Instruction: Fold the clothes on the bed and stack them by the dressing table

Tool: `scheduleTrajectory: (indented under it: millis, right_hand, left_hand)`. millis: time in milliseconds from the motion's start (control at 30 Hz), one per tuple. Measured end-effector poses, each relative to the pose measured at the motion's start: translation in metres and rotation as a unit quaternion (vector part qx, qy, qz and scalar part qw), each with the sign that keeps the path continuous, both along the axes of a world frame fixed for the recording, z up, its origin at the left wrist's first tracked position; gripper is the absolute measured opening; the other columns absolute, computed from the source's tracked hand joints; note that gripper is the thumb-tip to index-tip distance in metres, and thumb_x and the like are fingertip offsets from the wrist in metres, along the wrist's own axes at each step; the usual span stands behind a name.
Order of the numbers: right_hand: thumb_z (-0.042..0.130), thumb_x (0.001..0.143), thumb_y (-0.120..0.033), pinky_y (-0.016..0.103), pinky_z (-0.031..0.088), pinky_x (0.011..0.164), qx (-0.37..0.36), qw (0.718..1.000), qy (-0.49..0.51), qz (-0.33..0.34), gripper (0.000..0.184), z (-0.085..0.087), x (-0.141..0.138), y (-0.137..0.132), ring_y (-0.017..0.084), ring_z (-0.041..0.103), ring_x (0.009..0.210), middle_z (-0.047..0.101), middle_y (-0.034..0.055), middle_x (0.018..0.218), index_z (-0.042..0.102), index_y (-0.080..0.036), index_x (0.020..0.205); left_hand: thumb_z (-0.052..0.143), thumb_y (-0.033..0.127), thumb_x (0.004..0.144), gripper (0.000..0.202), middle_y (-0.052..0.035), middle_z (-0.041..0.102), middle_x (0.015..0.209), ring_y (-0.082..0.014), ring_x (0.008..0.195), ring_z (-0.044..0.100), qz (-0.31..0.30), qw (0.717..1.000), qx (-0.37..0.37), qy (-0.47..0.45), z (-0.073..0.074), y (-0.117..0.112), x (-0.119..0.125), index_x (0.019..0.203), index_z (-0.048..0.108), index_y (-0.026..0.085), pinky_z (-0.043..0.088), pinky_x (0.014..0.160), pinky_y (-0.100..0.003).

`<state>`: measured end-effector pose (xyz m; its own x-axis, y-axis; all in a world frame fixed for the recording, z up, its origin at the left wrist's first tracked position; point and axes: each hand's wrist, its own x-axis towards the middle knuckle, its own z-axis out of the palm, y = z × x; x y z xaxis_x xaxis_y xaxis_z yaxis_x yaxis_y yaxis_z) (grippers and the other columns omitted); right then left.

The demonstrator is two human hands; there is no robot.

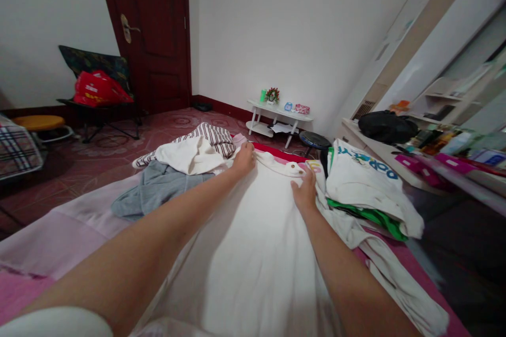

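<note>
A white long-sleeved shirt (261, 242) lies spread over the bed in front of me, its buttoned collar at the far end and one sleeve trailing down on the right. My left hand (245, 159) is closed on the left side of the neckline. Near the buttons, my right hand (305, 189) grips the shirt's right shoulder between thumb and fingers. Left of the shirt lie a crumpled grey garment (158, 189), a white cloth (192, 155) and a brown-striped garment (211, 137). Close to my right hand sits a pile of folded clothes (363, 184), white on top with green beneath.
The pink bedding (79, 231) covers the bed. Beyond it stand a low white table (276, 110), a dark round stool (315, 140) and a folding chair (97, 63) with a red bag (100, 88). At right, a cluttered desk (419, 168) holds a black bag (387, 126).
</note>
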<state>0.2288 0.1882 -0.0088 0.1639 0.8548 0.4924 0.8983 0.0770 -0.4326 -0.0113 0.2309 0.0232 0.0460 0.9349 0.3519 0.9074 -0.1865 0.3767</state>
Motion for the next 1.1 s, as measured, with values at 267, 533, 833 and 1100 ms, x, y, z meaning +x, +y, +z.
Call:
scheduleTrajectory:
  millis: [267,533,833,1100]
  right_hand:
    - [0.021,0.096,-0.049,0.054,0.018,0.111,-0.222,0.952,-0.211,0.009,0.057,-0.011,-0.017,-0.002,0.029,0.015,0.143,0.016,0.0082,0.158,0.028,-0.025,0.147]
    - [0.017,0.095,-0.056,0.054,0.014,0.112,-0.261,0.938,-0.224,0.047,0.061,-0.005,-0.018,-0.045,0.029,0.012,0.144,0.014,0.0075,0.158,0.020,-0.029,0.150]
    - [0.025,0.096,-0.050,0.058,0.019,0.110,-0.228,0.924,-0.277,0.134,0.058,0.000,-0.015,-0.154,0.029,0.011,0.144,0.014,0.0071,0.158,0.021,-0.026,0.149]
    - [0.041,0.091,-0.048,0.058,0.024,0.110,-0.200,0.924,-0.206,0.252,0.058,0.006,0.016,-0.278,0.029,0.018,0.142,0.023,0.0045,0.155,0.031,-0.031,0.146]
  left_hand:
    - [0.038,0.044,0.094,0.051,-0.0162,0.029,0.152,-0.0352,0.139,0.026,-0.113,0.986,-0.060,0.107,-0.042,-0.019,0.007,0.139,0.043,0.020,0.016,0.110,-0.057]
    - [0.031,0.052,0.095,0.062,-0.0158,0.021,0.154,-0.0345,0.142,0.016,-0.162,0.969,-0.105,0.154,-0.033,-0.092,-0.002,0.146,0.032,0.017,0.019,0.112,-0.050]
    - [0.034,0.052,0.095,0.064,-0.0169,0.013,0.156,-0.0297,0.144,0.010,-0.298,0.936,-0.093,0.161,-0.021,-0.220,-0.050,0.147,0.027,0.016,0.014,0.115,-0.047]
    - [0.051,0.042,0.092,0.053,-0.0115,0.027,0.153,-0.0260,0.141,0.025,-0.416,0.897,-0.147,0.026,0.004,-0.292,-0.120,0.141,0.042,0.023,0.023,0.114,-0.041]
